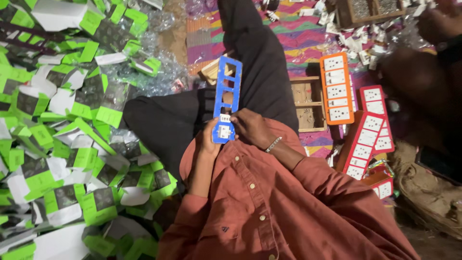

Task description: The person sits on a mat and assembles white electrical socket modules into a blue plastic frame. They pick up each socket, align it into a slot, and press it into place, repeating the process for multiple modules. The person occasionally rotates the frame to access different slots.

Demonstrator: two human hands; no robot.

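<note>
So the whole left side is buried in a heap of green and white cardboard boxes (72,144), flattened and crumpled, mixed with clear plastic wrap (159,72). No room over there at all. I'm sitting on a striped mat (303,38), zigzag bands in pink, yellow and green, and my dark trouser legs (260,72) take up most of the middle. The only open bit is a narrow strip of mat above my knees.

To the right sits a small wooden frame (308,103) with an orange socket strip (337,89) just beside it, then a few red socket strips (373,132) overlapping each other, all hard shiny plastic with white socket faces.

In my lap I've got the blue socket strip frame (226,98), a long plastic piece with empty rectangular cutouts and one white socket at the bottom. My left hand (210,139) grips its lower end, fingers wrapped around it; my right hand (250,127) pinches the white socket there.
</note>
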